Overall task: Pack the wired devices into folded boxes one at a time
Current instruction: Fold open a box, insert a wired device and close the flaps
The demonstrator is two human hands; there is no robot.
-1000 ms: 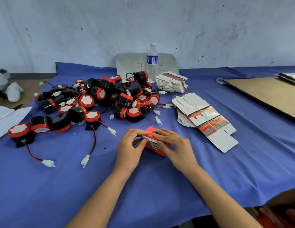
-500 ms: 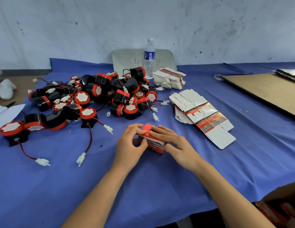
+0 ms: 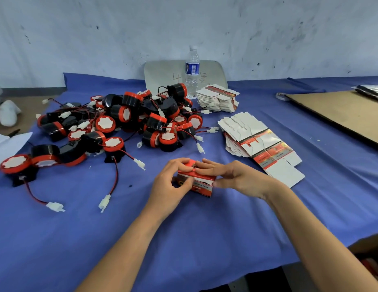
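Observation:
A small red and white folded box (image 3: 201,184) stands on the blue cloth in front of me. My left hand (image 3: 170,184) grips its left end, fingers curled over the top and thumb against the side. My right hand (image 3: 232,178) lies over the top with fingers stretched along the lid and the thumb at the box's right end. What is inside the box is hidden. A heap of black and red round wired devices (image 3: 124,125) with white plugs sprawls behind and to the left. Flat unfolded boxes (image 3: 259,142) fan out to the right.
A second stack of flat boxes (image 3: 217,98) sits by a water bottle (image 3: 192,72) at the back. A brown cardboard sheet (image 3: 342,114) lies far right. White paper (image 3: 6,144) overlaps the left edge. Loose wires with plugs (image 3: 55,206) trail toward me.
My hands stay on the box; the right fingers have slid further across the lid toward the left hand. The camera view has shifted slightly.

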